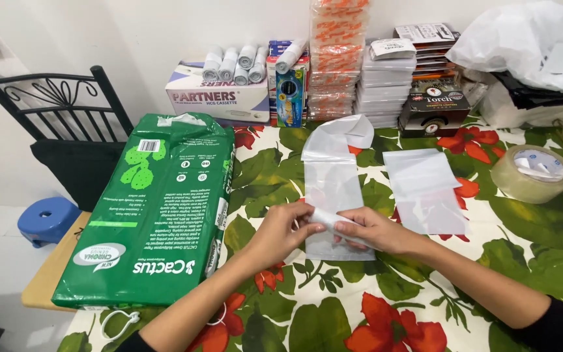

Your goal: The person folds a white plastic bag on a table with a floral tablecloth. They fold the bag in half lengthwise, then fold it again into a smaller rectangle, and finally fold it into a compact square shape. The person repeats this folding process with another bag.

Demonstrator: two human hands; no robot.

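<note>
2 hands, left hand (280, 229) and right hand (371, 229), each pinch an end of a small white roll (329, 220) over a long clear plastic bag (332, 189) flat on the floral tablecloth (333, 313), a green paper ream (158, 208) alongside and a tape roll (533, 173) farther off.

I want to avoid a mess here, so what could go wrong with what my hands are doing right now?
Both the left hand and right hand pinch a small white roll above a thin clear bag. The bag lies loose on the flowered tablecloth, so it may slide or crumple. A second clear bag close by could be dragged by the right forearm.
</note>
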